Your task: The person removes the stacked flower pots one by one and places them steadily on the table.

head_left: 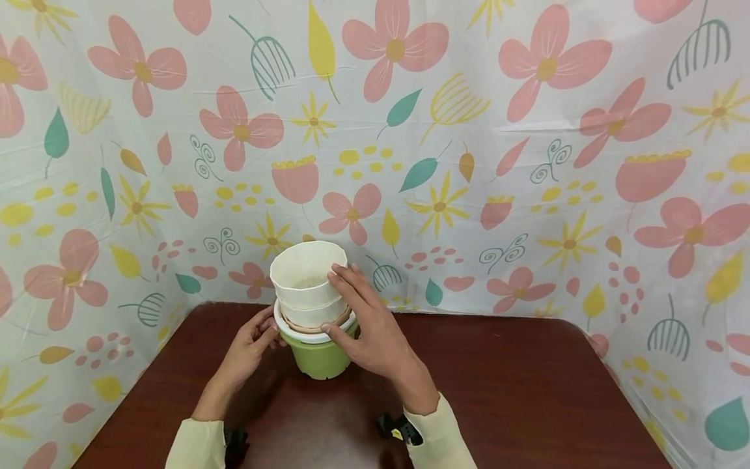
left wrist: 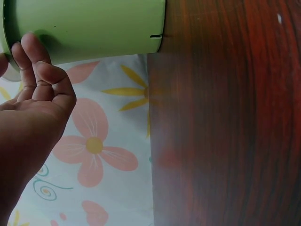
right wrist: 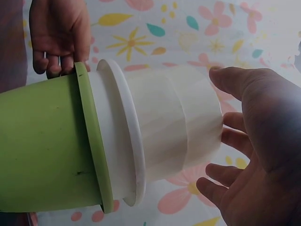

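Observation:
A stack of nested pots stands on the table, with a green pot [head_left: 322, 359] lowest. In it sits a white pot with a broad rim [right wrist: 129, 127], and a thin tan rim [head_left: 316, 329] shows just above. Two cream-white pots [head_left: 301, 294] top the stack, one inside the other. My left hand [head_left: 250, 348] holds the green pot's rim from the left, thumb by the edge and fingertips against the wall below it [left wrist: 44, 94]. On the right, my right hand [head_left: 375, 332] has its fingers spread, fingertips touching the top cream-white pot's rim [right wrist: 217, 136].
The dark reddish-brown wooden table [head_left: 515, 391] has its back edge just behind the stack. A white cloth with printed flowers [head_left: 445, 247] hangs behind the table and along both sides.

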`<state>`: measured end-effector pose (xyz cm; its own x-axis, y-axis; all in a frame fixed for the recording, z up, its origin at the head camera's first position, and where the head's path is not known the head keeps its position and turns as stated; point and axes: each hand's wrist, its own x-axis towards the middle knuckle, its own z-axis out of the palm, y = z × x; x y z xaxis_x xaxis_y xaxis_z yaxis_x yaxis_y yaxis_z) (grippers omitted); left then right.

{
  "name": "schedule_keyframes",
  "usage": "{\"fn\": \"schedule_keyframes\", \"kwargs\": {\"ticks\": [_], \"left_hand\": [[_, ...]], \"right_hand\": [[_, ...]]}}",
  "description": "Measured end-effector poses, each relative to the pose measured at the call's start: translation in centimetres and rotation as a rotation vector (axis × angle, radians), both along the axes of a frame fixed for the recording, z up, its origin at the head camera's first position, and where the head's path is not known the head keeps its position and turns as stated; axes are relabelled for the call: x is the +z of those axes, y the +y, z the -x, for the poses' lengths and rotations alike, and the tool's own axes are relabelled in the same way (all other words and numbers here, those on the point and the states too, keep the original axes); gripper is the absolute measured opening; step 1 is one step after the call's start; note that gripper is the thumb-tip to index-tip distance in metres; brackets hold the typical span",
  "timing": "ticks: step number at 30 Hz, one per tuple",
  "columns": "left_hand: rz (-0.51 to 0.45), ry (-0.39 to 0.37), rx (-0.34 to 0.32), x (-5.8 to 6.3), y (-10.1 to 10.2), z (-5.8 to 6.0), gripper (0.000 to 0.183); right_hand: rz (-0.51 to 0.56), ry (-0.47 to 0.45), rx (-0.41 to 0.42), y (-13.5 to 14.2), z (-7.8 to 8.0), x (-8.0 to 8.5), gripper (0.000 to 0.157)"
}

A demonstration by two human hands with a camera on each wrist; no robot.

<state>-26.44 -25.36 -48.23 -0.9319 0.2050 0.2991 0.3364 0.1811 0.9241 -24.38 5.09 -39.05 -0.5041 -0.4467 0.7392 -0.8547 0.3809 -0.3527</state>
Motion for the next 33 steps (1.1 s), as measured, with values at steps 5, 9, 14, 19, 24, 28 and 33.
{"fn": "schedule_keyframes", "kwargs": {"ticks": [5, 9, 14, 19, 24, 28, 33], "left_hand": [[0.002, 0.002, 0.003, -0.13, 0.02, -0.09, 0.054], [0.005, -0.005, 0.001, -0.17, 0.16, -0.16, 0.054], [0.001, -0.008, 0.001, 0.06, 0.39, -0.1, 0.055], [0.004, -0.013, 0.007, 0.28, 0.11, -0.11, 0.055], [0.013, -0.012, 0.009, 0.33, -0.23, -0.16, 0.056], [0.006, -0.008, 0.004, 0.27, -0.27, -0.24, 0.056], [-0.01, 0.002, -0.026, 0.16, 0.05, -0.12, 0.056]], "right_hand": [[0.005, 0.015, 0.005, 0.01, 0.0, -0.06, 0.081], [0.009, 0.017, 0.011, 0.17, -0.09, -0.04, 0.08], [0.007, -0.02, -0.003, 0.29, -0.03, 0.11, 0.078], [0.01, -0.068, -0.014, 0.03, -0.13, 0.06, 0.073], [0.028, -0.093, -0.008, -0.27, -0.17, -0.02, 0.068], [0.036, -0.098, -0.002, -0.3, -0.17, 0.03, 0.06], [0.05, -0.094, -0.008, -0.02, -0.19, 0.18, 0.05]]}}
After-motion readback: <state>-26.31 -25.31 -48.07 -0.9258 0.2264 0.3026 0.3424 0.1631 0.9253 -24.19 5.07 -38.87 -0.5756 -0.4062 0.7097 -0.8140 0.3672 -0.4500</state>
